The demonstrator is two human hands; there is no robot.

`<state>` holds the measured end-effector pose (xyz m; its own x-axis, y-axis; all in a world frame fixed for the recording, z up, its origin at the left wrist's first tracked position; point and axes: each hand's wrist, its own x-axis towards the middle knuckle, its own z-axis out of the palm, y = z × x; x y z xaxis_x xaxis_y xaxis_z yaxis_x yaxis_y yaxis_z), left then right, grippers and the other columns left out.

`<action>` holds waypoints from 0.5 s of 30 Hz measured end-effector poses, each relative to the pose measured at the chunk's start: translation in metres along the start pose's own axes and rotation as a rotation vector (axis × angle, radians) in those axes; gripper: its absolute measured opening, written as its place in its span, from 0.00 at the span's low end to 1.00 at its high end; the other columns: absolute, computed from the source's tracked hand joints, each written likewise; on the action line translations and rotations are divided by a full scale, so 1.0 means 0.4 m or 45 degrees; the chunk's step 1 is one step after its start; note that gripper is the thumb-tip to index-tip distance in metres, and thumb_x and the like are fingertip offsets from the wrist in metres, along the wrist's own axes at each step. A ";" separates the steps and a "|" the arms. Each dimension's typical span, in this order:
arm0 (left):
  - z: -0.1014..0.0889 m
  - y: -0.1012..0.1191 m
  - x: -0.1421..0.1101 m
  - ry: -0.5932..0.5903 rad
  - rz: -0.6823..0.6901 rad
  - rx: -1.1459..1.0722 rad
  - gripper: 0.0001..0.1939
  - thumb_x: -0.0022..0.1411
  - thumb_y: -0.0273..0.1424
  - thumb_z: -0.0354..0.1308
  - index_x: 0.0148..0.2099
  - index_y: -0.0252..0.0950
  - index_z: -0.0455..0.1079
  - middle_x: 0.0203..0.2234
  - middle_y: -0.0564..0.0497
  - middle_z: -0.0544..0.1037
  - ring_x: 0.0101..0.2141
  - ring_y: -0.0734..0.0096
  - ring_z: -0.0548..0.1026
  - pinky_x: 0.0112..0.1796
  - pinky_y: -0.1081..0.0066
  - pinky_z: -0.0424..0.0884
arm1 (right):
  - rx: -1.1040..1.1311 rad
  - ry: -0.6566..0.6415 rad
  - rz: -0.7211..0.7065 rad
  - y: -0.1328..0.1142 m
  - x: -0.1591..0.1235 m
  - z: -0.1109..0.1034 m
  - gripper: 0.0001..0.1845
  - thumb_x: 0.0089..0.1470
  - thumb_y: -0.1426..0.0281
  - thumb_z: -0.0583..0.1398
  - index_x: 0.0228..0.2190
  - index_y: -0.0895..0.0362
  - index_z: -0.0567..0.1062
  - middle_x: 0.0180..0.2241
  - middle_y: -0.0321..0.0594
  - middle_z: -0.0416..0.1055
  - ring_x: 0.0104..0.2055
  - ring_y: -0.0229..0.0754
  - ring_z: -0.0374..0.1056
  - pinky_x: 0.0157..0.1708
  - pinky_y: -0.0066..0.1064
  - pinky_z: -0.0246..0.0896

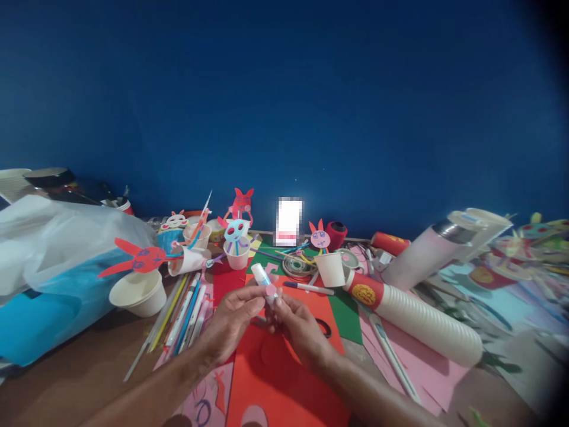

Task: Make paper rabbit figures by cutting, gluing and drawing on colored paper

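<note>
Over the red-orange paper (306, 379), my two hands meet in the middle. My right hand (300, 326) is closed around the lower part of a white glue stick (260, 274), which leans up and to the left. My left hand (235, 320) pinches a small pink paper circle (271, 290) by its edge, in front of the glue stick. The right thumb hides the glue stick's lower end. Just past my hands lies a marker (309, 288). Scissors with a black handle (324, 327) are partly covered by my right hand.
Paper cups with paper animal faces (320, 237) stand along the back. A long stack of paper cups (427, 320) lies to the right, beside a thermos (427, 252) and a cutter knife (393, 359). Markers (189, 314) and a plastic bag (57, 255) are at left.
</note>
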<state>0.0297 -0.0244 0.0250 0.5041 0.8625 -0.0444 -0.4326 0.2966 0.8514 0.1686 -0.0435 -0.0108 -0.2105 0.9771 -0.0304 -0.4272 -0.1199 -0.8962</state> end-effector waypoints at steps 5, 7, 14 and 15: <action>-0.001 -0.002 0.001 0.026 -0.010 0.019 0.11 0.54 0.27 0.56 0.41 0.35 0.74 0.38 0.45 0.76 0.35 0.67 0.73 0.38 0.69 0.67 | -0.065 0.086 -0.049 0.005 -0.004 0.000 0.18 0.46 0.57 0.61 0.25 0.60 0.68 0.19 0.31 0.61 0.20 0.30 0.53 0.22 0.24 0.47; 0.002 -0.002 0.002 0.005 -0.022 0.029 0.13 0.54 0.28 0.56 0.42 0.35 0.74 0.35 0.45 0.77 0.29 0.69 0.72 0.32 0.69 0.69 | -0.001 0.041 0.041 0.007 -0.005 0.000 0.21 0.50 0.53 0.56 0.26 0.60 0.69 0.20 0.34 0.63 0.20 0.32 0.56 0.23 0.25 0.50; 0.005 0.005 0.001 -0.015 -0.008 0.013 0.12 0.54 0.29 0.56 0.41 0.35 0.74 0.31 0.46 0.77 0.29 0.67 0.73 0.31 0.68 0.69 | -0.016 -0.008 0.029 -0.005 -0.003 0.001 0.20 0.50 0.54 0.57 0.25 0.60 0.68 0.20 0.34 0.63 0.20 0.31 0.57 0.22 0.24 0.50; 0.003 0.005 0.001 0.002 -0.008 0.014 0.11 0.54 0.29 0.56 0.40 0.35 0.74 0.34 0.45 0.77 0.32 0.66 0.73 0.34 0.69 0.69 | -0.041 0.018 -0.001 -0.007 -0.003 0.002 0.19 0.49 0.55 0.59 0.24 0.60 0.68 0.19 0.33 0.61 0.20 0.31 0.55 0.21 0.24 0.49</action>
<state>0.0299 -0.0239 0.0274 0.5057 0.8612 -0.0505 -0.4212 0.2976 0.8568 0.1693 -0.0446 -0.0079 -0.1976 0.9796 -0.0354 -0.3991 -0.1134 -0.9099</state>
